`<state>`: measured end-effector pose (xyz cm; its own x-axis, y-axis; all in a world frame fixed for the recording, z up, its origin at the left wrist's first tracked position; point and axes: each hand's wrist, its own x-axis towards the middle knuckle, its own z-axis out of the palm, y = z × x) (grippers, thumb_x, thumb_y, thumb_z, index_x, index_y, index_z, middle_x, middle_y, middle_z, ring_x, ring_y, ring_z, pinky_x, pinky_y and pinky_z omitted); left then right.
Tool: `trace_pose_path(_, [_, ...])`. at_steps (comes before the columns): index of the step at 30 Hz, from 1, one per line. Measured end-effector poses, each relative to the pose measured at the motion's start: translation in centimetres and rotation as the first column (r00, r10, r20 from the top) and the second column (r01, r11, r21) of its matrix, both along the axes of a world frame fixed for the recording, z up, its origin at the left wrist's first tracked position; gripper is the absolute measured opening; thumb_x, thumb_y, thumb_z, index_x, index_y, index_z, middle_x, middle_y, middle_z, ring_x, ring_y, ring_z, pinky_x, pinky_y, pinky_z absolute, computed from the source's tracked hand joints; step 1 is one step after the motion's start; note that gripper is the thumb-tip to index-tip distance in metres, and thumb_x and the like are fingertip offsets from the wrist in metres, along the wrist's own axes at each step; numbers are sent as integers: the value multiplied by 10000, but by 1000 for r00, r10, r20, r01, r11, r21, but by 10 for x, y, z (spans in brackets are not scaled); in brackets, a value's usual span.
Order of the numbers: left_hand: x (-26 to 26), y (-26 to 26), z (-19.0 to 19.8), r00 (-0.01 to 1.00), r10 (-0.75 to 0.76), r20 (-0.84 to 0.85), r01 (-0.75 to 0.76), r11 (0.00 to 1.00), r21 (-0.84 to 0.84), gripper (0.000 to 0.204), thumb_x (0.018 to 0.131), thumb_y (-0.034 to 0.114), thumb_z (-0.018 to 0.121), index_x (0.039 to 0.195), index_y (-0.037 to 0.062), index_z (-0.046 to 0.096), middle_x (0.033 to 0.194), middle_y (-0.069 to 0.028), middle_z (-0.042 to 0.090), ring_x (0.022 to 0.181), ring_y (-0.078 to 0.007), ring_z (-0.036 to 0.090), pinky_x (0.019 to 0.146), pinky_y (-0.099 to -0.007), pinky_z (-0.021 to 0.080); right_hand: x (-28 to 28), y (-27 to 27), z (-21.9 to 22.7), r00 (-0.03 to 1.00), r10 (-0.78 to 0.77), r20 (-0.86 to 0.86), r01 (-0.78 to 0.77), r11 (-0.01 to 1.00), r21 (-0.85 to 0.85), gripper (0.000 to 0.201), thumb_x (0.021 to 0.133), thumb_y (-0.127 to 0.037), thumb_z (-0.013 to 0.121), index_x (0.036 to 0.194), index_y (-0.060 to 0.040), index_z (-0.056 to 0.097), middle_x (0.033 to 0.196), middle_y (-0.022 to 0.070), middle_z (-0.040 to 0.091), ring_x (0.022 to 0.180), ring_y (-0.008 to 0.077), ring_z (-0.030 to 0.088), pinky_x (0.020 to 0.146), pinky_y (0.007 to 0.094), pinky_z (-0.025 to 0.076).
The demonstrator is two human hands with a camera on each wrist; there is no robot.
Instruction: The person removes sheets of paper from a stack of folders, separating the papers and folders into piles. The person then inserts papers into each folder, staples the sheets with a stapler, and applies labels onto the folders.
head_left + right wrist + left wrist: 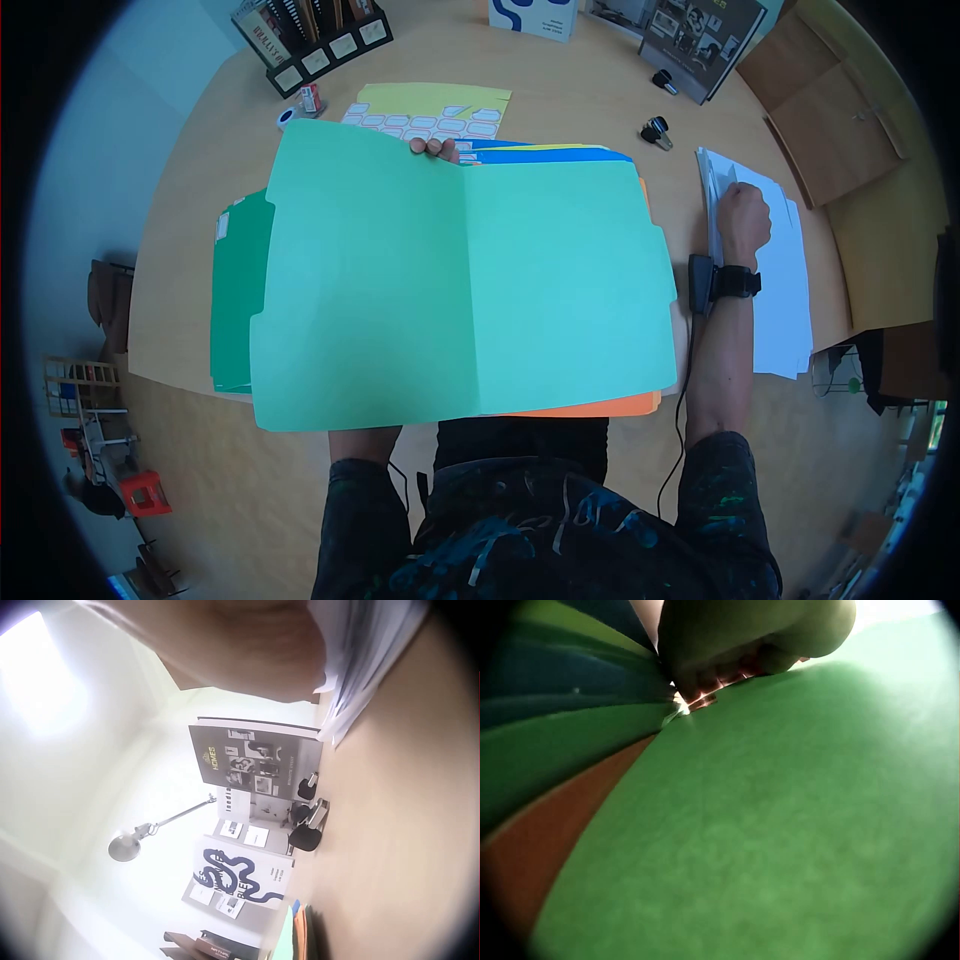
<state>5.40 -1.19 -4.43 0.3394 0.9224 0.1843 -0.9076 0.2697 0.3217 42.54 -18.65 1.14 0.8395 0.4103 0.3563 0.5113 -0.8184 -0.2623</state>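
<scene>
A light green file folder (pixel 370 280) stands spread open toward me, with its fold down the middle. From behind, my left hand (pixel 433 149) grips its top edge near the fold; only the fingertips show over the edge in the head view. In the left wrist view the left hand (pixel 757 637) is close against the folder's green back. Blue, yellow and orange folders (pixel 630 404) lie behind and under it. At the right, my right hand (pixel 745 215) has its fingers curled at the upper part of a white paper stack (pixel 780 300), holding sheets whose edges fan apart.
A darker green folder (pixel 240 290) lies at the left. Behind are a label sheet (pixel 420 125), a yellow folder (pixel 430 98), a small red box (pixel 310 98) and black binder clips (pixel 655 132). A book rack (pixel 330 55) and a standing book (pixel 700 45) line the back.
</scene>
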Motion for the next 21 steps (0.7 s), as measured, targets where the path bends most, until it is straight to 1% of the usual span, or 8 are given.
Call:
trace_pose_path(7, [-10,-4,-3,1000,30,8,-30,999,-16,296,1027,343,516,988,52,548,990,-102,551,1036,-249,546,1188,-386,315,-37,-4,37,993,60,105,-87,958,274,247,929,-325,664,1052,-133,760,959,138,752,855,301,728,727,388,563])
trace_pose_path(10, [-24,-5,-4,997,80,21,-79,997,-23,298,1028,343,515,988,50,547,990,-103,550,1037,-250,546,1188,-386,317,-56,4,33,894,389,223,-444,703,555,204,906,-225,726,1048,-81,754,883,89,757,770,179,708,665,302,530])
trace_pose_path(12, [-32,-6,-6,994,108,30,-107,994,-29,300,1029,344,514,987,49,547,990,-104,549,1037,-251,546,1188,-386,318,-73,5,32,548,833,76,-571,306,762,140,881,-69,741,1011,-16,744,806,21,734,735,88,660,643,250,505])
trace_pose_path(14, [-37,-6,-7,991,129,40,-127,991,-32,301,1029,344,514,987,47,546,990,-105,548,1037,-251,547,1187,-387,318,-91,-9,44,260,942,-213,-614,332,716,112,880,-15,727,989,5,746,832,19,739,797,71,655,709,222,503])
trace_pose_path(16, [-40,-5,-7,988,145,51,-143,989,-37,302,1029,344,513,986,46,545,990,-106,548,1037,-252,547,1187,-387,319,-108,-16,53,-30,949,-313,-772,177,611,137,877,-46,748,1007,-2,749,845,51,750,831,98,679,745,236,518])
trace_pose_path(17, [-41,-5,-6,987,151,56,-149,988,-38,303,1030,344,513,986,45,545,990,-106,547,1038,-252,547,1187,-387,320,-117,-16,59,-35,950,-311,-776,170,607,137,877,-46,748,1007,-2,749,845,51,750,831,98,679,745,236,518])
trace_pose_path(19, [-42,-5,-7,985,159,63,-156,987,-45,305,1030,344,512,986,44,544,990,-107,547,1038,-253,547,1187,-387,321,-132,-18,67,-306,739,-600,-896,-11,444,192,854,-111,789,1015,-12,754,863,82,758,835,135,704,755,268,538])
trace_pose_path(21, [-42,-7,-9,984,166,70,-163,985,-53,306,1030,344,511,985,43,544,990,-108,546,1038,-254,547,1187,-388,322,-141,-22,69,-352,646,-677,-898,-28,440,245,830,-143,814,1031,-17,751,873,74,760,832,144,708,772,274,539])
